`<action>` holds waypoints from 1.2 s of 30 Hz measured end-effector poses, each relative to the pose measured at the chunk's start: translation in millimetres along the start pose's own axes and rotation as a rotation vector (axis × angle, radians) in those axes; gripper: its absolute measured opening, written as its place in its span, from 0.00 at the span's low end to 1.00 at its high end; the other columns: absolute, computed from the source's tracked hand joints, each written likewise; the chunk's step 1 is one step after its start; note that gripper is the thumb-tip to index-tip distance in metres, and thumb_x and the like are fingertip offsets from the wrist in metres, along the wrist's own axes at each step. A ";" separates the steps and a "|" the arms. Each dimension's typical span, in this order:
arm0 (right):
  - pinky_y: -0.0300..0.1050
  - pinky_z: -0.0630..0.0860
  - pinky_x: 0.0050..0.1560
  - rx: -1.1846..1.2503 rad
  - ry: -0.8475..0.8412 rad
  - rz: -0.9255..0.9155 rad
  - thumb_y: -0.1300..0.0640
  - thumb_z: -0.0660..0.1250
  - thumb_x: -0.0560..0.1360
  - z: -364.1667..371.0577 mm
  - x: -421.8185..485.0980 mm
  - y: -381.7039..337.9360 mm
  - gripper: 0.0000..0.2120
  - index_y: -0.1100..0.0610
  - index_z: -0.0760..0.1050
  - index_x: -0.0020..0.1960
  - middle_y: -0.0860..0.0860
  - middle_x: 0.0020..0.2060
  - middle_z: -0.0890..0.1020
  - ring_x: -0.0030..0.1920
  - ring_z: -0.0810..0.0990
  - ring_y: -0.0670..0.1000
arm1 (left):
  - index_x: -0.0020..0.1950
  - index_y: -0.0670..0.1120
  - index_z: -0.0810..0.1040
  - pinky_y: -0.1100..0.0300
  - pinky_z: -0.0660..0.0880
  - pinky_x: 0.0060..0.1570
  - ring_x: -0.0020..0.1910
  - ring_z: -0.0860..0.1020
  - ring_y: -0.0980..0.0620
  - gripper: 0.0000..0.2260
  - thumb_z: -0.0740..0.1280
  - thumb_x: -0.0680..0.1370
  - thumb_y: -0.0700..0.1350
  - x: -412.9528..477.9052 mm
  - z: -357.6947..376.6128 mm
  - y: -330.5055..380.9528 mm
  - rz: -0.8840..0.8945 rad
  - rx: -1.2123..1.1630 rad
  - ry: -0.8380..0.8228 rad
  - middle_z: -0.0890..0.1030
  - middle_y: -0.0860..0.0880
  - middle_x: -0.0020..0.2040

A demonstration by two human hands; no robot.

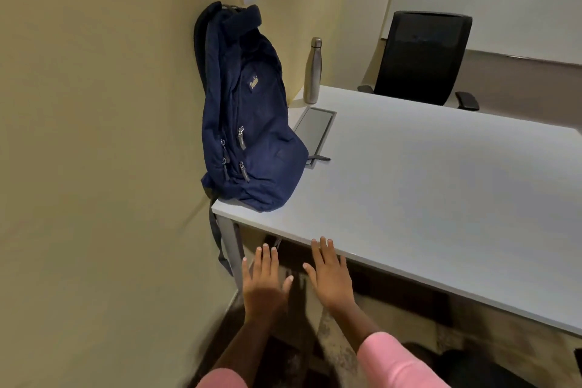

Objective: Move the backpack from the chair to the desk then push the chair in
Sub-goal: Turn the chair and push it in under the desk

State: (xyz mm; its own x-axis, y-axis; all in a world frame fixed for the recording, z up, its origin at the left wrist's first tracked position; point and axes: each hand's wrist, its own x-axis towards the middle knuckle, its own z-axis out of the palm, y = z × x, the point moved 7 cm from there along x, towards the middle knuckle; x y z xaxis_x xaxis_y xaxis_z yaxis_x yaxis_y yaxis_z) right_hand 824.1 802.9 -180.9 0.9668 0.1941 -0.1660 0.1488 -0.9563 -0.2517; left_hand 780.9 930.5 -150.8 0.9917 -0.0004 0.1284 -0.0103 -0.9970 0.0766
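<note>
Navy fabric backpack (248,116): stands upright on the near left corner of the white worktop (441,192), leaning against the beige wall (94,135); one strap hangs down past the worktop edge beside the grey leg (231,249). Steel bottle (312,71): upright at the far left of the worktop, near the wall. Grey rectangular panel (315,132): set flat in the worktop, between bottle and backpack. Black office chair (423,58): on the far side of the worktop. Left hand (266,285): flat, fingers spread, grip apart, holding nothing, below the near worktop edge. Right hand (330,277): likewise flat and empty, fingertips at the worktop edge. Pink sleeves on both arms. Blurred dark shapes beneath the hands; cannot tell what they are.
</note>
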 end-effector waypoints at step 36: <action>0.57 0.44 0.75 0.001 -0.014 0.025 0.46 0.46 0.80 28.7 -428.6 142.6 0.27 0.54 0.45 0.75 0.54 0.77 0.48 0.76 0.42 0.53 | 0.75 0.42 0.42 0.47 0.44 0.74 0.77 0.45 0.47 0.30 0.45 0.80 0.58 -369.4 -27.3 193.5 -0.099 -0.036 -0.232 0.46 0.44 0.78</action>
State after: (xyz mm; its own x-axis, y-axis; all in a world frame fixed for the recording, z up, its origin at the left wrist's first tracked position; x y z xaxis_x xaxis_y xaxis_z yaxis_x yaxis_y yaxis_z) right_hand 425.0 589.6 -173.0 0.9673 0.1727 -0.1858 0.1239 -0.9608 -0.2479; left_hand 409.0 739.8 -156.4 0.9909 0.0754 -0.1113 0.0880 -0.9897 0.1130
